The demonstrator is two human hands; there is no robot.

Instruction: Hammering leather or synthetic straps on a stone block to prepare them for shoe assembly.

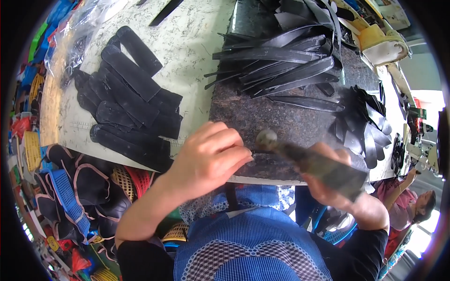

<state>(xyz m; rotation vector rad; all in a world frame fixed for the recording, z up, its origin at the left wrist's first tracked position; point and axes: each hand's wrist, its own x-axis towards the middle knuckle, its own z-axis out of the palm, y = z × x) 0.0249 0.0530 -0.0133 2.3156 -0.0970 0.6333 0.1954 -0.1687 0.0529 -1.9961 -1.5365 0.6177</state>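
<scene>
My left hand (211,152) is closed in a pinch at the near edge of a dark stone slab (234,117). From its fingertips the edge of a black strip (260,151) shows against the slab; the fingers hide the rest. My right hand (328,175) grips a hammer (323,166), blurred by motion, its round grey end close above the slab beside the left fingertips. Beyond the hands lies a heap of long black leather-like strips (290,70). One loose strip (307,103) rests closer to me.
Wider black pieces with rounded ends (126,93) are stacked on the pale table (192,28) at left. More black pieces (368,129) pile up at right. A blue basket (68,199) and black pieces with pink edging stand lower left. Another person (403,203) is at far right.
</scene>
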